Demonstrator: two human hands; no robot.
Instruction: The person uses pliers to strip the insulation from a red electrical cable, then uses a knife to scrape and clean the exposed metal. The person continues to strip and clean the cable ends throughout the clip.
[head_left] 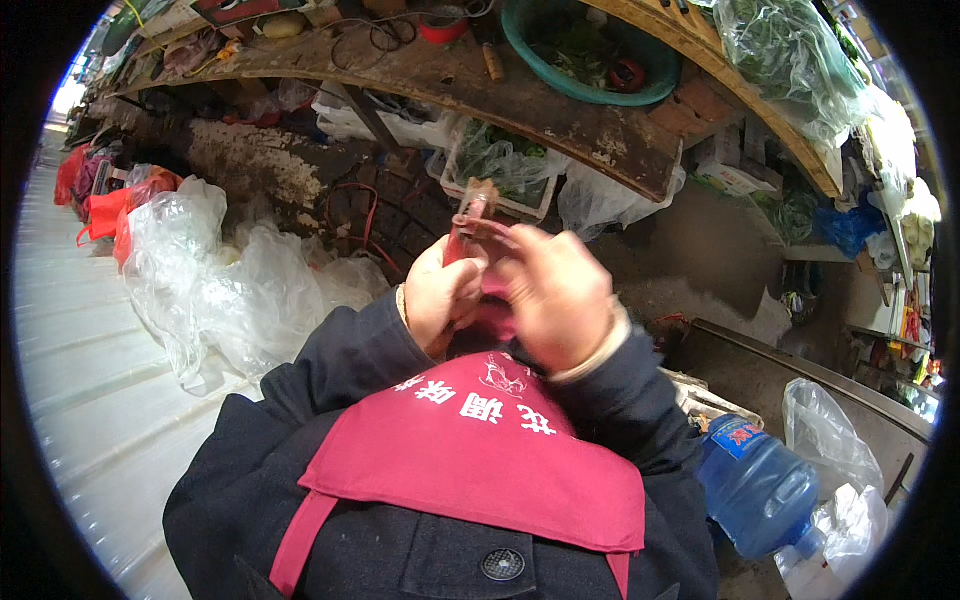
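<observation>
In front of my chest, my left hand (440,300) is closed around one side of a worn, red-handled hand tool (463,238). The tool looks like pliers or shears, with a pivot near its middle and a brownish, rusty-looking head pointing away from me. My right hand (558,298) is beside it, slightly blurred, its fingers curled at the tool's other red arm. Whether those fingers grip that arm is hard to make out. Below both hands hangs my dark red apron (480,450) with white print.
Ahead runs a wooden bench (440,75) bearing a green basin (600,60) of leafy greens. Under it sits a white crate (500,170) of greens. Clear plastic bags (230,280) lie to the left. A blue water jug (760,485) lies at the lower right.
</observation>
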